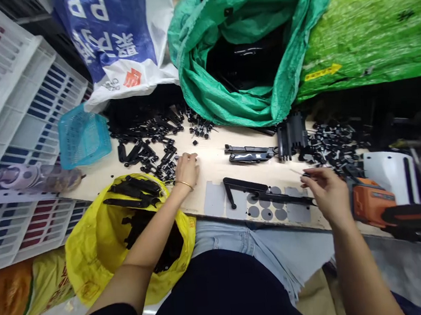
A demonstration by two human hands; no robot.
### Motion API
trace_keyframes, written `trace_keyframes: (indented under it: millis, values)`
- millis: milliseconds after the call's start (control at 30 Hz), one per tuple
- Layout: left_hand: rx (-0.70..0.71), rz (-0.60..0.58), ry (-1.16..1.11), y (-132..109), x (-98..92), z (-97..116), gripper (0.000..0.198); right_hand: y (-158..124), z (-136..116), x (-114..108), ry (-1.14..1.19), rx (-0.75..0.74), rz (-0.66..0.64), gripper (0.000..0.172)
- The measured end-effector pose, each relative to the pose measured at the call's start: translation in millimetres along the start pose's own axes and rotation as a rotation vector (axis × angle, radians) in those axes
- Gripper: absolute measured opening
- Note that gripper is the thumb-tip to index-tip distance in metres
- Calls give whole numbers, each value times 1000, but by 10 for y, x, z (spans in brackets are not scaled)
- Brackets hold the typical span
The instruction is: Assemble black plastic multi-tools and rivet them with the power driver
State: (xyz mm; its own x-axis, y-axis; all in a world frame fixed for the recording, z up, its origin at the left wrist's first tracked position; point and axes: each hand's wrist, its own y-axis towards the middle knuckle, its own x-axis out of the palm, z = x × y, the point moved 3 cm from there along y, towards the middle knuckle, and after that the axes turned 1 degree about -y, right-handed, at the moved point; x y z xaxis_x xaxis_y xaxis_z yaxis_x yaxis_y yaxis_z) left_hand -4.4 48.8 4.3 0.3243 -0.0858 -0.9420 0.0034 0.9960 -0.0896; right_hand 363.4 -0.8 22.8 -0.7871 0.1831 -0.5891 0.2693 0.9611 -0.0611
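My left hand (187,172), a bangle at its wrist, rests on the tabletop at the right edge of a pile of small black plastic parts (148,154). Its fingers are bent and slightly apart, and no held thing shows. Between thumb and fingertips, my right hand (324,188) pinches a small black-headed pin (306,174) with a thin pale shank, blurred. Below that hand a black folding arm (262,192) lies partly unfolded over grey patches on the table. Two folded black arms (251,152) lie farther back.
A yellow bag (91,260) of black parts stands at front left, under my left forearm. Behind are a green sack (195,82) and a blue basket (84,136). Small black pieces (333,145) and an orange power tool (372,200) lie at right.
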Motion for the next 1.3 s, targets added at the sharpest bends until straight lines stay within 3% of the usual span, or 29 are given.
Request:
trace_keyframes:
  millis: [67, 133, 233, 300, 433, 600, 700, 833, 933, 1100, 1300]
  values:
    - [-28, -22, -10, 127, 35, -156, 28, -199, -97, 53, 80, -1, -114, 22]
    - [-17, 21, -141, 169, 66, -176, 24, -332, -174, 130, 81, -31, -182, 23]
    - [14, 98, -546, 45, 102, -20, 26, -402, -207, 231, -34, -109, -210, 17]
    - [46, 79, -794, -104, 147, 152, 27, -403, -205, 287, -146, -172, -219, 13]
    - [77, 15, -966, -318, 266, 412, 23, -412, -325, 383, -378, -311, -219, 17]
    - [87, 43, -921, -345, 335, 427, 20, -463, -662, 544, -712, -533, -428, 30]
    - [99, 113, -902, -355, 316, 422, 18, -403, -638, 621, -765, -442, -477, 19]
    - [126, 184, -880, -388, 275, 446, 16, -371, -379, 716, -732, -310, -355, 20]
    - [299, 211, -746, -409, 197, 467, 13, -465, -219, 750, -739, -401, -236, 26]
    - [661, 148, -490, -411, 79, 485, 10, -643, -31, 681, -502, -566, -161, 50]
    - [697, 29, -362, -231, 119, 526, 8, -759, 132, 737, -618, -734, -127, 65]
